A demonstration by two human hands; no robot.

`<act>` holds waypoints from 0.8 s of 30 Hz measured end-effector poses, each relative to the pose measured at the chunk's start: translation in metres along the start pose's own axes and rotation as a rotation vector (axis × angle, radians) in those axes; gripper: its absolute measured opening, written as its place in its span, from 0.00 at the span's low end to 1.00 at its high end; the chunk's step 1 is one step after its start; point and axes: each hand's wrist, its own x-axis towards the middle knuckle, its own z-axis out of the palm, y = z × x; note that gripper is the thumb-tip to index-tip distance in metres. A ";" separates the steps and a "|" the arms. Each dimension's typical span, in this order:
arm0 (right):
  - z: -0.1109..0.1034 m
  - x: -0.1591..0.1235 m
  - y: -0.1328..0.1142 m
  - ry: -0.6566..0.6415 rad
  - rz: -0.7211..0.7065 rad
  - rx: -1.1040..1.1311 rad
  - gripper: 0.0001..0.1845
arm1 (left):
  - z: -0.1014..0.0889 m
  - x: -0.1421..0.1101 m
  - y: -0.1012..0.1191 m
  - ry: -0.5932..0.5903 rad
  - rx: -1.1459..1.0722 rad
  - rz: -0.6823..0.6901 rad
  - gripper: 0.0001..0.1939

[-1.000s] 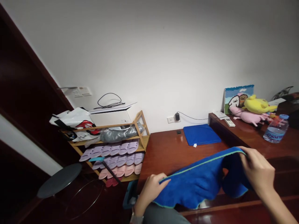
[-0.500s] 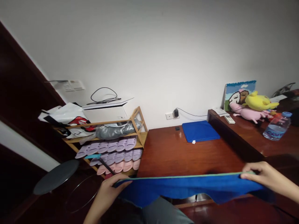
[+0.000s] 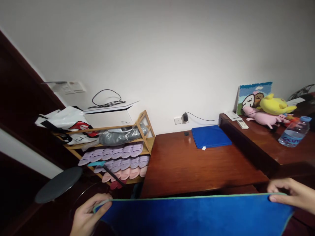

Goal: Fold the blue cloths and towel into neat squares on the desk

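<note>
A blue cloth (image 3: 192,214) with a pale green edge is stretched between my two hands, in front of the wooden table (image 3: 177,167). My left hand (image 3: 90,211) pinches its top left corner between thumb and fingers. At the top right corner, my right hand (image 3: 287,193) grips the same edge. The cloth's lower part runs out of view at the bottom. On the table's far side lies a flat, folded blue item (image 3: 210,136) with a small white tag.
Left stands a wooden shoe rack (image 3: 145,144) with several slippers (image 3: 118,153) and a white box (image 3: 108,117) on top. A round black stool (image 3: 59,184) is beside it. On the right-hand surface are a water bottle (image 3: 294,132), plush toys (image 3: 275,105) and a remote (image 3: 242,123).
My hands have moved farther apart and lower, the left one leftward and the right one rightward. The cloth is now stretched wider, and more of its face shows.
</note>
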 end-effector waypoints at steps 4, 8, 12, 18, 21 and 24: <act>-0.002 0.021 -0.023 -0.501 0.025 0.115 0.20 | 0.010 0.016 -0.009 0.008 -0.080 -0.052 0.29; 0.010 0.064 -0.023 -0.324 -0.140 0.090 0.21 | 0.040 0.064 -0.029 -0.033 -0.094 -0.072 0.33; 0.055 0.142 -0.005 -0.136 -0.207 0.036 0.25 | 0.108 0.138 -0.050 -0.097 0.043 0.083 0.36; 0.165 0.222 0.007 0.166 0.077 -0.448 0.22 | 0.230 0.185 -0.087 -0.002 0.288 0.241 0.27; 0.233 0.192 0.022 0.118 0.129 -0.530 0.23 | 0.266 0.144 -0.126 -0.057 0.350 0.274 0.23; 0.292 0.136 0.053 -0.055 0.068 -0.556 0.25 | 0.278 0.090 -0.181 -0.204 0.417 0.316 0.21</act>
